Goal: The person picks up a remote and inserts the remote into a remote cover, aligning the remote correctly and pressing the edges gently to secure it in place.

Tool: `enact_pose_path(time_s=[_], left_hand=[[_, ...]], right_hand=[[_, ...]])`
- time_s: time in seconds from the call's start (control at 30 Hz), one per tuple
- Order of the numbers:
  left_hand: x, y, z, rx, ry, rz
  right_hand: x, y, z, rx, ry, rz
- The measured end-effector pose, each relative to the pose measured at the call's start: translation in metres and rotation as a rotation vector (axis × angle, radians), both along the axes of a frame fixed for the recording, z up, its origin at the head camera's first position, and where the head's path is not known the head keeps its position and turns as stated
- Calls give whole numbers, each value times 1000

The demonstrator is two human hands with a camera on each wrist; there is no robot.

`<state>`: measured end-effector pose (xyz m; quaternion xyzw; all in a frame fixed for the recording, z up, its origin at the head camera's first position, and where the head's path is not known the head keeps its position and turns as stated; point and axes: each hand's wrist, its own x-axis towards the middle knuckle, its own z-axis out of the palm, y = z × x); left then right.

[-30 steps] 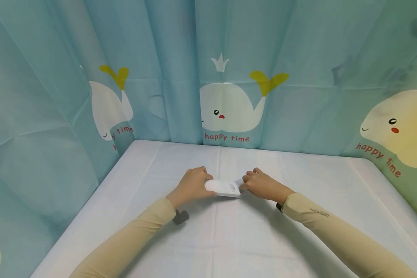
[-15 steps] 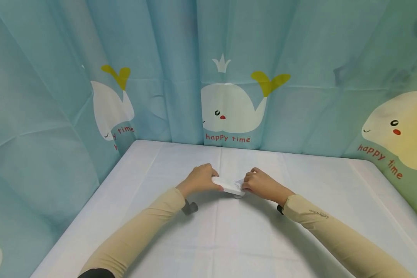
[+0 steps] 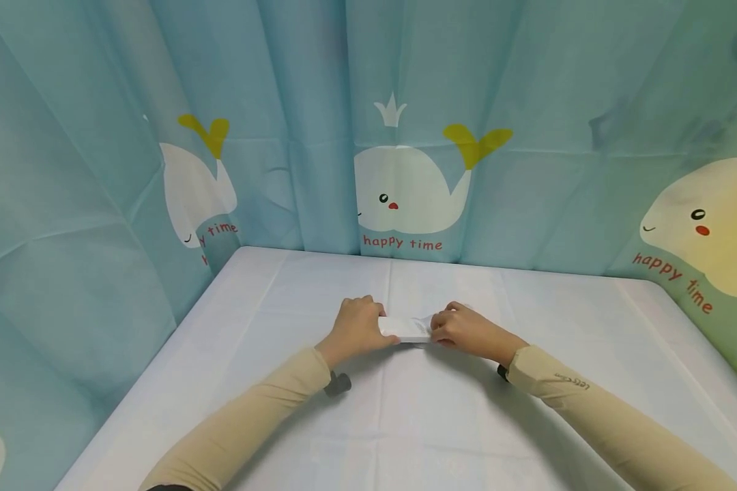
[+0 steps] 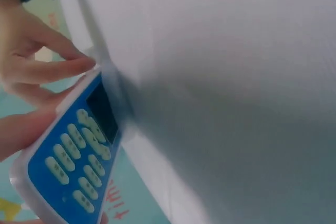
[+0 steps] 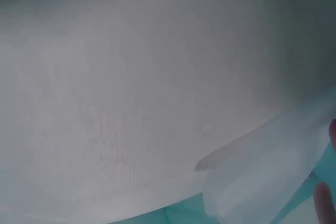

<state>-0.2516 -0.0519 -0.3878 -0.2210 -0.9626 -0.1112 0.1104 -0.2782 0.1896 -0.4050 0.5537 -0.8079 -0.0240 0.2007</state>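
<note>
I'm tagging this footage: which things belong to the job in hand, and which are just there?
Job:
blue-faced button device, held by the left hand
translucent plastic, pinched by the right hand

Just there:
white table
whale-print curtain

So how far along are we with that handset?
Done: the left hand has a grip on the handset, whose buttons show uncovered.
In hand: the right hand pinches translucent film at the handset's screen end.
Left: probably drawing the film off or working it on, since the two still meet at that end; I can't tell which from this moment.
</note>
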Motion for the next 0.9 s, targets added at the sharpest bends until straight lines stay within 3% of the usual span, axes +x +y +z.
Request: enact_pose_path(time_s=[0.2, 0.33, 0.63, 0.73, 0.9], left_hand=[[2, 4, -1, -33, 11, -51], [0, 3, -4, -10, 23, -70], [-6, 0, -8, 23, -41, -69], [-7, 0, -8, 43, -39, -76], [-10, 0, -8, 60, 10, -112]], right_hand=[[-1, -2, -5, -86, 42, 35], [1, -3, -5, -91, 22, -50], [8, -2, 9, -84, -310, -515], [6, -2, 8, -73, -419, -550], [5, -3, 5, -91, -501, -480]])
